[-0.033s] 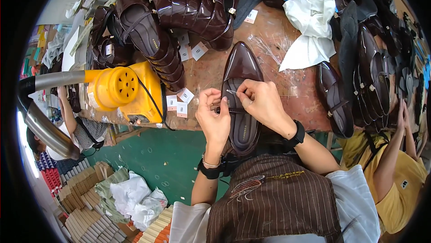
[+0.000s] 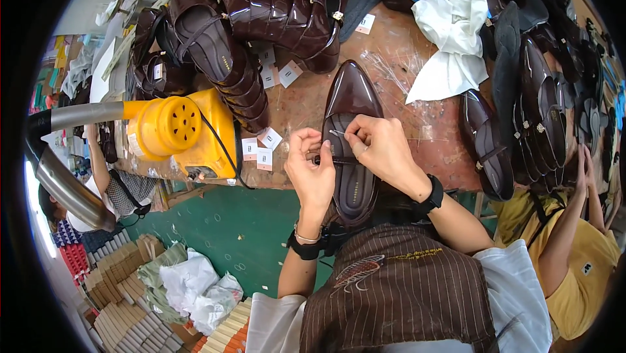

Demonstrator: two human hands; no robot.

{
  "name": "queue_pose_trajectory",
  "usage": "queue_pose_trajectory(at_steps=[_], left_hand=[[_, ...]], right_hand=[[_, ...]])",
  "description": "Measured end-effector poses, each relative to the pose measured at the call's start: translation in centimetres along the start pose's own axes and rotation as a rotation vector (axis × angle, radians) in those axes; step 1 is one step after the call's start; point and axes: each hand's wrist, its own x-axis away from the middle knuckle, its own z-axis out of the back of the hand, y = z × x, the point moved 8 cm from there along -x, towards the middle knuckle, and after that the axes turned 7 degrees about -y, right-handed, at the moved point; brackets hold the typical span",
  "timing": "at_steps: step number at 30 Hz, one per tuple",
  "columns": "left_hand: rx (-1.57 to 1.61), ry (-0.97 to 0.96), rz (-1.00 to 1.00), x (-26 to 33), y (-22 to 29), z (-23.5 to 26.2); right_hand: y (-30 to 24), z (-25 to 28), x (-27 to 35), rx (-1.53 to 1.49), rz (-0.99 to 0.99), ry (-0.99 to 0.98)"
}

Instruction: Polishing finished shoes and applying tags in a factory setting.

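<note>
A glossy dark brown pointed shoe (image 2: 353, 89) lies at the table's front edge, toe facing away from me. Across its opening runs a thin strap (image 2: 345, 160). Beside the strap's left end, my left hand (image 2: 311, 173) has its fingers curled in, gripping the strap there; the exact contact is partly hidden by the fingers. Over the insole, my right hand (image 2: 381, 151) pinches a thin, clear plastic tag fastener (image 2: 336, 132) between thumb and forefinger. Its free end points left, toward my left thumb.
Rows of similar shoes (image 2: 287, 27) stand at the back left. More shoes (image 2: 538, 108) fill the right side, near crumpled white paper (image 2: 450, 40). A yellow blower (image 2: 195, 131) with a hose stands left of small tags (image 2: 264, 158). A co-worker's arms (image 2: 574, 216) are at right.
</note>
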Motion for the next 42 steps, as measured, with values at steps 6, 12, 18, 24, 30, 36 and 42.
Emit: queue_pose_trajectory(at_steps=[6,12,18,24,30,36,42], left_hand=[[0.004,0.010,0.017,0.0,-0.4,0.0],[0.023,0.014,0.012,0.0,-0.4,-0.1],[-0.003,0.013,-0.001,0.1,-0.1,0.0],[-0.299,-0.044,-0.129,-0.1,2.7,0.4],[-0.565,-0.097,-0.253,-0.5,3.4,0.5],[-0.367,-0.100,-0.312,-0.3,4.0,-0.1],[0.182,-0.095,-0.106,-0.7,1.9,1.0]], right_hand=[[-0.4,-0.2,-0.3,0.054,0.038,-0.021],[-0.3,-0.2,-0.4,0.076,0.033,-0.015],[-0.8,-0.7,-0.5,0.136,0.046,0.015],[-0.4,-0.7,-0.2,0.094,0.021,0.036],[-0.5,-0.7,0.0,0.118,0.021,0.054],[-4.3,-0.3,1.3,0.568,0.153,0.096],[-3.5,3.8,0.9,0.172,-0.054,-0.259]])
